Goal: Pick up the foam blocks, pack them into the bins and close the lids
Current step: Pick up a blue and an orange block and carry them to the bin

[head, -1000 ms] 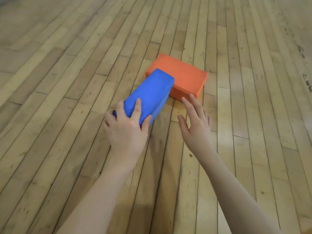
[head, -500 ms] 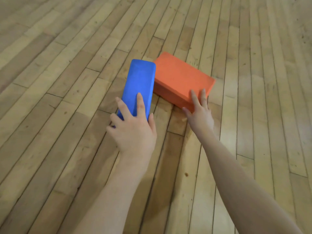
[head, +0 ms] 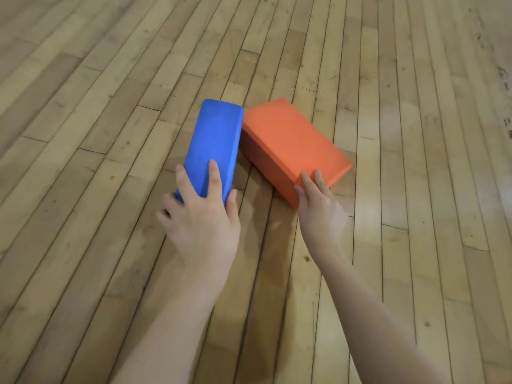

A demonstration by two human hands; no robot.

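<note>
A blue foam block [head: 214,139] stands on its long edge on the wood floor, its far corner against an orange foam block [head: 293,139] that lies flat. My left hand [head: 202,217] grips the blue block's near end, fingers over the top and thumb on the right side. My right hand [head: 318,206] holds the orange block's near corner, two fingers on its top face and the thumb on its side. No bin is in view.
Light wooden floorboards [head: 110,79] run in every direction around the two blocks. Some dark scuff marks [head: 507,81] show at the far right edge.
My left hand has swung the blue block to the left and set it beside the orange block. My right hand reached forward and took hold of the orange block's near corner.
</note>
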